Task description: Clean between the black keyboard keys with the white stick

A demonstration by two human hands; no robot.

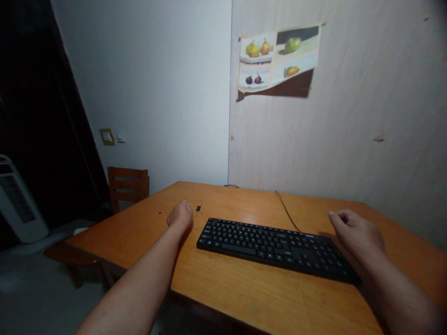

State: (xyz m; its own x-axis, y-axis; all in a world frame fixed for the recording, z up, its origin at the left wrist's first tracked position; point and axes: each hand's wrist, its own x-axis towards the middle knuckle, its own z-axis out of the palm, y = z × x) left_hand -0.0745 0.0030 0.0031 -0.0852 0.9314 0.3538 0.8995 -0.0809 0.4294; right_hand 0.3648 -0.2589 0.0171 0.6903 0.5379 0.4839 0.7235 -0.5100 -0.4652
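A black keyboard (275, 246) lies on the wooden table (223, 284), slanting down toward the right, with its thin cable (288, 214) running back to the wall side. My left hand (180, 216) rests on the table left of the keyboard, its fingers closed in a fist. Just right of that hand lies a small black object (198, 208). My right hand (358, 232) is curled closed beside the keyboard's right end, thumb against the fingers; nothing shows in it.
A wooden chair (128, 185) stands behind the table's left side, and another seat (71, 253) is at the left edge. Farther left is a white upright appliance (21, 204). Fruit pictures (279, 60) hang on the wall. A tiny dark bit (159, 213) lies on the tabletop.
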